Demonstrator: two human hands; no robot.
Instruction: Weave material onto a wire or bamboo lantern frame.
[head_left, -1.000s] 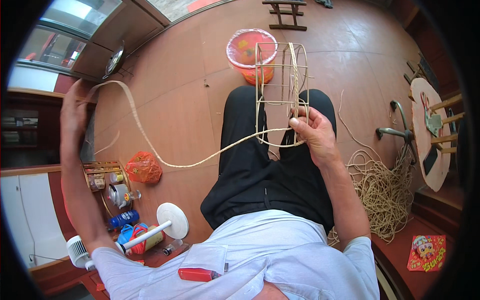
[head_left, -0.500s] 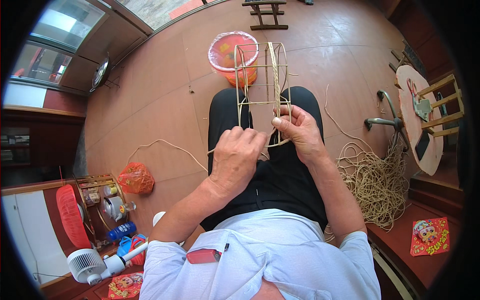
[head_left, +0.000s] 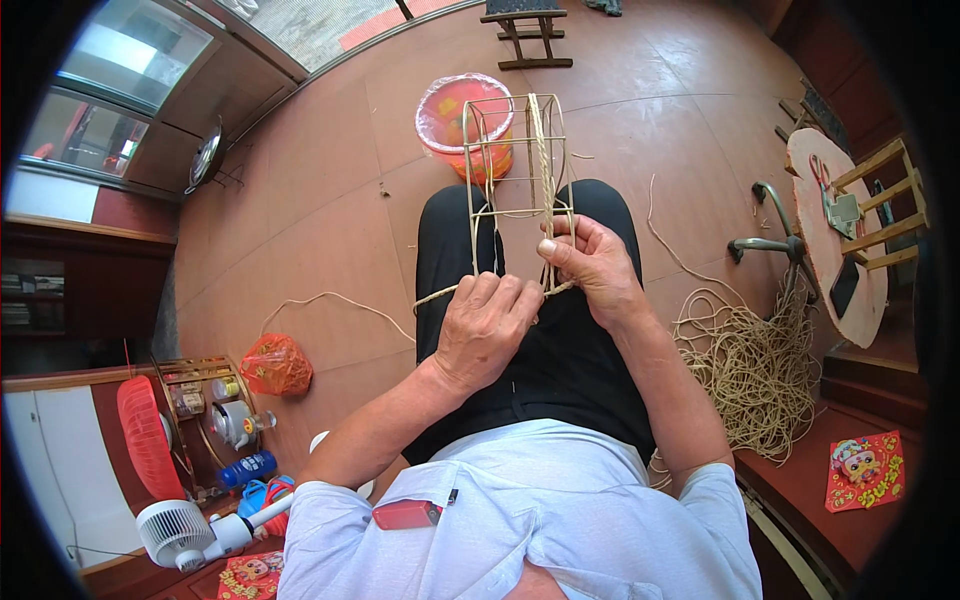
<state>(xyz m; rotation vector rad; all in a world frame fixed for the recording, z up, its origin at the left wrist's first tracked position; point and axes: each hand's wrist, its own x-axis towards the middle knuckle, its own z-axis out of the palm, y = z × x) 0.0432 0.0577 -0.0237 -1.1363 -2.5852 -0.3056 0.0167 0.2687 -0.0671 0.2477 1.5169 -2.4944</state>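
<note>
A box-shaped wire frame (head_left: 505, 213) stands between my knees, its near end at my hands. Tan twisted cord (head_left: 541, 150) runs along its length, right of the middle. My left hand (head_left: 483, 328) is closed on the cord at the frame's near end, its fingertips mostly hidden under the knuckles; a length of cord trails from there to the left. My right hand (head_left: 592, 268) pinches the cord against the near right corner of the frame, thumb on top.
A red bucket (head_left: 464, 125) lined with clear plastic stands beyond my knees. At right lie a heap of loose cord (head_left: 750, 370) and a round wooden table (head_left: 808, 200) with scissors (head_left: 821, 178). A red bag (head_left: 275, 364) and white fan (head_left: 180, 532) are at left.
My left hand has shifted slightly down and toward the right hand, with the trailing cord beside it. The right hand keeps its pinch; the whole view has shifted a little.
</note>
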